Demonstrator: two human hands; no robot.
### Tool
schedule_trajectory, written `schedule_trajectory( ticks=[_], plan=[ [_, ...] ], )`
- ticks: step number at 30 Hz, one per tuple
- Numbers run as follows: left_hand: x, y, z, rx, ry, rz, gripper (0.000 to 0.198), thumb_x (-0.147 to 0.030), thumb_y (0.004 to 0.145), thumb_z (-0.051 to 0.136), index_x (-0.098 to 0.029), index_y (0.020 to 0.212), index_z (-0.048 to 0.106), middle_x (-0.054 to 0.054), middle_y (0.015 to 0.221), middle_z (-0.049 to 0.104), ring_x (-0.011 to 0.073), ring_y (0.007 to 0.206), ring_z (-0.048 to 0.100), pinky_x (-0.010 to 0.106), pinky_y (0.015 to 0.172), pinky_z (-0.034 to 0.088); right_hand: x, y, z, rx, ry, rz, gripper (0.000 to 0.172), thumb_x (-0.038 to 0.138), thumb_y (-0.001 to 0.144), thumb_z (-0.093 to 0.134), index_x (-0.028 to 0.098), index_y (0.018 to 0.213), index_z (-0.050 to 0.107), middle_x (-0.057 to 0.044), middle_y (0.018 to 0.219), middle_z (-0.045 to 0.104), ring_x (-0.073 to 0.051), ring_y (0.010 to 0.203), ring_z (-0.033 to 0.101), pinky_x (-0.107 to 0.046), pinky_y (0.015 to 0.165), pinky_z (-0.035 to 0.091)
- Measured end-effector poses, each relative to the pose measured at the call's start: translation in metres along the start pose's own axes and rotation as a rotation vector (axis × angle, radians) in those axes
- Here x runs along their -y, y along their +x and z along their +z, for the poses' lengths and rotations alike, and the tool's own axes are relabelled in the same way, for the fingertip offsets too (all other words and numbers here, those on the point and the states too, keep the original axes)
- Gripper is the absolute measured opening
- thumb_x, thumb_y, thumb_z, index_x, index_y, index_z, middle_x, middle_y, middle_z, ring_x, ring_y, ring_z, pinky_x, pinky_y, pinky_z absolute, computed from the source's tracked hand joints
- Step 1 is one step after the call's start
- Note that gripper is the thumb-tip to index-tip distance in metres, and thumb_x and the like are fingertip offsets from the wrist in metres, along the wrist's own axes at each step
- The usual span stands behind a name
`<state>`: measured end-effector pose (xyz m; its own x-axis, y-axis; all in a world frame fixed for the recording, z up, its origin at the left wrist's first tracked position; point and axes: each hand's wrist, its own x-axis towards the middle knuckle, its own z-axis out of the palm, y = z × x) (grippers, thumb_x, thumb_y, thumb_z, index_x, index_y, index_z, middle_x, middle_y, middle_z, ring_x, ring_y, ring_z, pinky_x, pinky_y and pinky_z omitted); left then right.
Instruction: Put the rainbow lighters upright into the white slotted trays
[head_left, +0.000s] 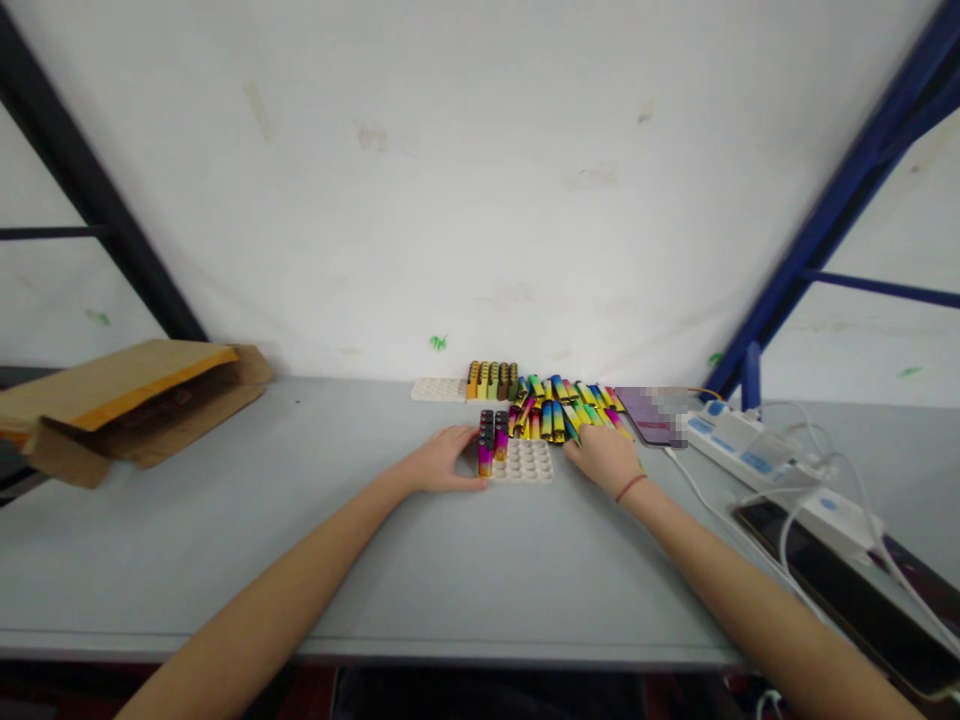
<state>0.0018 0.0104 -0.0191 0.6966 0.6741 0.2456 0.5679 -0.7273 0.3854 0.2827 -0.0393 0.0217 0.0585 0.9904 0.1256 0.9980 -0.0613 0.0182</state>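
Note:
A white tray [534, 462] with round hollows lies before me, and a few purple-and-orange lighter-like tubes [486, 455] with dark tops stand in its left part. My left hand [444, 460] grips the tray's left side, thumb along the near edge and fingers behind. To the right of the tray, my right hand [604, 455] rests at the near edge of a pile of shiny rainbow-coloured tubes [556, 415]. Its fingers are curled and point down among them; what they hold is hidden.
Behind stands a filled tray of yellow, green and brown tubes [492, 382], beside another white tray [438, 389]. A cardboard box [142, 390] lies left. On the right are a purple phone-like slab [646, 420], a white power strip [780, 480], cables and a dark phone [840, 590].

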Motion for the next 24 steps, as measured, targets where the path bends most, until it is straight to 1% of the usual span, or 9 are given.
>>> schedule_trajectory(
  ticks=[3, 5, 9, 11, 12, 14, 17, 22, 24],
  plan=[
    [0.001, 0.000, 0.000, -0.001, -0.001, 0.002, 0.078, -0.060, 0.070, 0.070, -0.013, 0.129, 0.048, 0.018, 0.130, 0.053, 0.0353, 0.118, 0.050, 0.047, 0.104, 0.035, -0.004, -0.001, -0.007, -0.094, 0.167, 0.035, 0.029, 0.030, 0.085, 0.044, 0.013, 0.080, 0.066, -0.019, 0.084, 0.070, -0.028, 0.084, 0.065, -0.036, 0.073, 0.045],
    [0.001, 0.000, 0.000, 0.002, -0.002, 0.011, 0.078, -0.059, 0.070, 0.070, -0.013, 0.129, 0.048, 0.018, 0.130, 0.053, 0.0352, 0.118, 0.050, 0.047, 0.104, 0.036, -0.007, 0.001, -0.014, -0.074, 0.474, 0.065, 0.024, 0.030, 0.083, 0.046, 0.015, 0.072, 0.062, -0.015, 0.074, 0.069, -0.025, 0.074, 0.065, -0.033, 0.068, 0.046],
    [0.001, 0.001, 0.000, 0.008, -0.006, 0.013, 0.076, -0.057, 0.071, 0.070, -0.013, 0.129, 0.048, 0.017, 0.129, 0.054, 0.0345, 0.117, 0.051, 0.047, 0.103, 0.037, 0.001, 0.013, -0.021, 0.238, 1.461, 0.045, 0.015, 0.030, 0.079, 0.051, 0.019, 0.071, 0.056, -0.008, 0.072, 0.067, -0.016, 0.062, 0.060, -0.028, 0.061, 0.048],
    [0.001, 0.000, 0.001, 0.002, -0.012, 0.014, 0.077, -0.056, 0.071, 0.071, -0.014, 0.130, 0.047, 0.016, 0.130, 0.054, 0.0340, 0.117, 0.051, 0.047, 0.103, 0.036, 0.013, 0.018, -0.019, 0.335, 1.785, 0.014, 0.007, 0.025, 0.071, 0.058, 0.020, 0.077, 0.055, -0.004, 0.077, 0.066, -0.014, 0.066, 0.060, -0.027, 0.064, 0.050],
    [0.001, 0.000, 0.001, -0.002, -0.014, 0.014, 0.077, -0.055, 0.071, 0.071, -0.014, 0.131, 0.047, 0.016, 0.131, 0.054, 0.0340, 0.118, 0.051, 0.047, 0.103, 0.036, 0.020, 0.019, -0.017, 0.360, 1.879, 0.008, 0.013, 0.021, 0.067, 0.060, 0.021, 0.078, 0.054, -0.002, 0.076, 0.065, -0.014, 0.066, 0.059, -0.027, 0.065, 0.050],
    [0.001, 0.000, 0.001, -0.004, -0.015, 0.019, 0.077, -0.055, 0.071, 0.071, -0.013, 0.131, 0.047, 0.016, 0.131, 0.053, 0.0340, 0.119, 0.050, 0.046, 0.104, 0.036, 0.033, 0.019, -0.012, 0.394, 1.981, 0.002, 0.021, 0.017, 0.061, 0.063, 0.022, 0.076, 0.049, 0.003, 0.071, 0.061, -0.012, 0.062, 0.055, -0.025, 0.061, 0.048],
    [0.000, 0.000, 0.000, -0.005, -0.018, 0.026, 0.076, -0.056, 0.072, 0.071, -0.013, 0.130, 0.047, 0.017, 0.131, 0.053, 0.0339, 0.119, 0.050, 0.046, 0.104, 0.036, 0.045, 0.015, -0.003, 0.389, 1.961, -0.037, 0.022, 0.029, 0.067, 0.066, 0.021, 0.076, 0.047, 0.007, 0.061, 0.051, -0.009, 0.051, 0.045, -0.021, 0.049, 0.037],
    [-0.002, 0.000, -0.001, -0.002, -0.019, 0.022, 0.076, -0.056, 0.072, 0.070, -0.015, 0.131, 0.046, 0.016, 0.130, 0.054, 0.0338, 0.118, 0.051, 0.046, 0.103, 0.036, 0.044, 0.015, 0.011, 0.087, 1.597, -0.249, 0.033, 0.050, 0.075, 0.063, 0.020, 0.072, 0.049, 0.005, 0.055, 0.052, -0.011, 0.054, 0.047, -0.024, 0.053, 0.036],
    [-0.002, 0.000, -0.001, 0.006, -0.006, 0.019, 0.076, -0.056, 0.072, 0.069, -0.014, 0.131, 0.046, 0.017, 0.129, 0.055, 0.0343, 0.117, 0.051, 0.047, 0.103, 0.036, 0.042, 0.016, 0.017, 0.031, 1.547, -0.239, 0.034, 0.051, 0.076, 0.062, 0.021, 0.072, 0.047, 0.006, 0.053, 0.049, -0.011, 0.050, 0.045, -0.024, 0.051, 0.035]
  ],
)
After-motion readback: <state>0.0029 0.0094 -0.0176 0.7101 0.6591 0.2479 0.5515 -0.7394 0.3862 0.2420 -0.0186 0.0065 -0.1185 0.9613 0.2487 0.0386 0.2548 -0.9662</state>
